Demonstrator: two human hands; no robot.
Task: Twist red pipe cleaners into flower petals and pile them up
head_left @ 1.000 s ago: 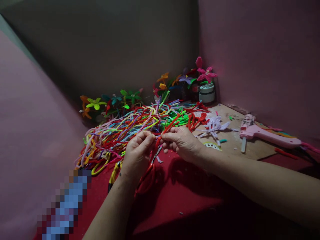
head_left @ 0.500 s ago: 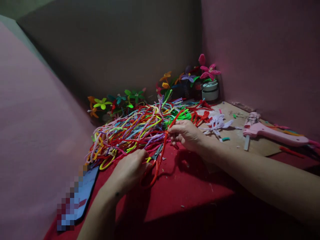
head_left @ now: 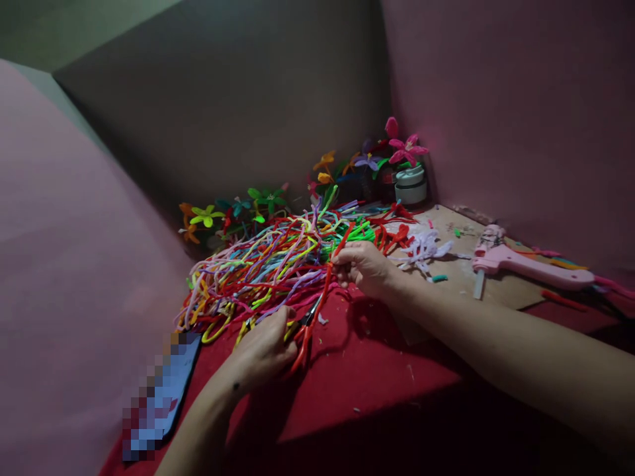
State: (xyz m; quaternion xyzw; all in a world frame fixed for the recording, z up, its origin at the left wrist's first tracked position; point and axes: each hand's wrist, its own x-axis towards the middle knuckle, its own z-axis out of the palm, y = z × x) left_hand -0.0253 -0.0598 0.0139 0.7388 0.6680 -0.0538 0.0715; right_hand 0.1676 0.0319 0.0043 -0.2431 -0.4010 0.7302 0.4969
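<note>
My right hand (head_left: 364, 268) pinches a red pipe cleaner (head_left: 325, 294) near its upper end, in front of the big pile of coloured pipe cleaners (head_left: 262, 258). The red strand runs down from these fingers towards my left hand (head_left: 265, 344). Curled fingers of my left hand are at the handles of the scissors (head_left: 306, 318), whose blades point up and right beside the red strand. How the strand's lower end meets the left fingers is hard to make out.
A phone (head_left: 173, 383) lies at the left on the red cloth (head_left: 367, 377). At the right, a pink glue gun (head_left: 540, 264) rests on a brown board (head_left: 510, 291) with white pipe-cleaner pieces (head_left: 426, 251). Pipe-cleaner flowers (head_left: 407, 151) and a white jar (head_left: 411, 185) stand behind.
The camera view has shifted and tilted slightly. My left hand has moved a little down, and the scissors' handles now show more clearly beside it. My right hand keeps its pinch.
</note>
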